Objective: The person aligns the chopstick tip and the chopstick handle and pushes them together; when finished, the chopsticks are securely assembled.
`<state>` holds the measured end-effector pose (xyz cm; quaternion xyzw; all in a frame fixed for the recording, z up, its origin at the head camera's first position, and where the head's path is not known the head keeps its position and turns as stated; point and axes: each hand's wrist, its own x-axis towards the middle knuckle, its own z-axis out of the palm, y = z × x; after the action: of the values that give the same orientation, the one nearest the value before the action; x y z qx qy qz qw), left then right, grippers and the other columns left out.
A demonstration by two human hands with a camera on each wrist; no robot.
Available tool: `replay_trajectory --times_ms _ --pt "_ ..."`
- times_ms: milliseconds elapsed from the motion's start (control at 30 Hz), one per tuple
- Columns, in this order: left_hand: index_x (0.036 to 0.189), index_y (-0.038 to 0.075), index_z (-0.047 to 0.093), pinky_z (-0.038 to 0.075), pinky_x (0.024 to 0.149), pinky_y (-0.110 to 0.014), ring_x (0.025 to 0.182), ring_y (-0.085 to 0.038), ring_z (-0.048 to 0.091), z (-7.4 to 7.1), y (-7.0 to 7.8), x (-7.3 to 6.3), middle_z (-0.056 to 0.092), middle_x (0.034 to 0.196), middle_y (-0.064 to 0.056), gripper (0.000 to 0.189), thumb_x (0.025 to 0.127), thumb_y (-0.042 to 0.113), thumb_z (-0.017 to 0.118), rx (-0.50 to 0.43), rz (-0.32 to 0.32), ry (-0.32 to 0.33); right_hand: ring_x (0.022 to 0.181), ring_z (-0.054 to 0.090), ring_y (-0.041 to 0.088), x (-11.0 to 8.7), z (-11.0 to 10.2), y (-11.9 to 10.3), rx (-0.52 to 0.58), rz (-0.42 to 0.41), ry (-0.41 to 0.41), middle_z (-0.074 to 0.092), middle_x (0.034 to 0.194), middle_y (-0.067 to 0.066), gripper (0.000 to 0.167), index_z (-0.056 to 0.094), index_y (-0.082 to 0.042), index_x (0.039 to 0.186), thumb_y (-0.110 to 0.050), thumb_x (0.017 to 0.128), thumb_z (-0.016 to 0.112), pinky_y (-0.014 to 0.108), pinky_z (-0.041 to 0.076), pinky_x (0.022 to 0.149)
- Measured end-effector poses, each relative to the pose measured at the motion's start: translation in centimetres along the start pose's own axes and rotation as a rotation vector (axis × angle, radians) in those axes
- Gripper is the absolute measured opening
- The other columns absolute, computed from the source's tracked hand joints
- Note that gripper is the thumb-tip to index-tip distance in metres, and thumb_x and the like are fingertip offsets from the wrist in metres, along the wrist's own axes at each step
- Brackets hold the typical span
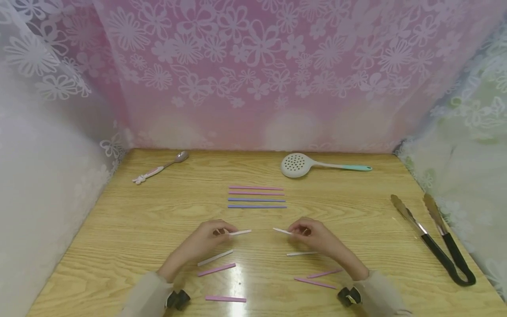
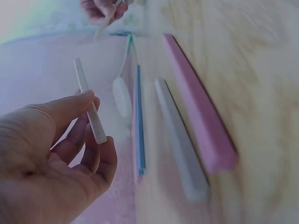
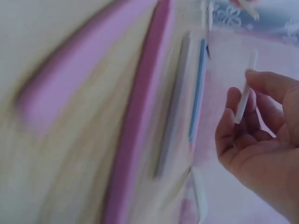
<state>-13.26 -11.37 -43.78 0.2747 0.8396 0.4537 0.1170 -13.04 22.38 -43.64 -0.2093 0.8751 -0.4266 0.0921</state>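
Observation:
Between thumb and fingers, my left hand (image 1: 203, 240) pinches a short white stick (image 1: 240, 232), raised off the table in the left wrist view. My right hand (image 1: 317, 237) likewise pinches another short white stick (image 1: 280, 230). The two held sticks point inward, with a gap between their ends. Below the left hand lie a white stick (image 1: 215, 258) and a pink stick (image 1: 216, 270). Near the right wrist lie a white stick (image 1: 300, 253), partly covered by the arm, and two pink sticks (image 1: 314, 282) (image 1: 325, 273).
Beyond the hands, two pink strips (image 1: 256, 193) and two blue strips (image 1: 257, 206) lie parallel. A spoon (image 1: 158, 168) sits back left, a skimmer (image 1: 297, 165) back right, tongs (image 1: 439, 251) at right. One pink stick (image 1: 225, 299) is near the front. Patterned cloth (image 1: 253, 88) surrounds the table.

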Motion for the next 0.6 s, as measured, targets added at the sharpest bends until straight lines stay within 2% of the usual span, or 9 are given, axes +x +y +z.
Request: replay_trajectory --times_ms 233,600 --pt "0.111 0.009 0.068 0.049 0.083 -0.027 0.095 -0.016 0.056 0.6 1.2 0.9 0.067 0.112 -0.004 0.02 0.094 0.01 0.059 -0.02 0.002 0.006 0.08 0.053 0.005 0.4 1.1 -2.2 0.039 -0.102 0.025 0.059 0.086 -0.002 0.01 0.069 -0.007 0.098 -0.012 0.09 0.065 0.022 0.051 0.071" --pt "0.111 0.009 0.069 0.049 0.082 -0.026 0.093 -0.015 0.057 0.7 1.6 1.3 0.066 0.111 -0.004 0.02 0.094 0.011 0.06 -0.046 0.013 -0.002 0.081 0.053 0.006 0.7 1.4 -2.9 0.048 -0.114 0.01 0.06 0.088 -0.002 0.012 0.068 -0.008 0.099 -0.015 0.091 0.064 0.023 0.05 0.072"
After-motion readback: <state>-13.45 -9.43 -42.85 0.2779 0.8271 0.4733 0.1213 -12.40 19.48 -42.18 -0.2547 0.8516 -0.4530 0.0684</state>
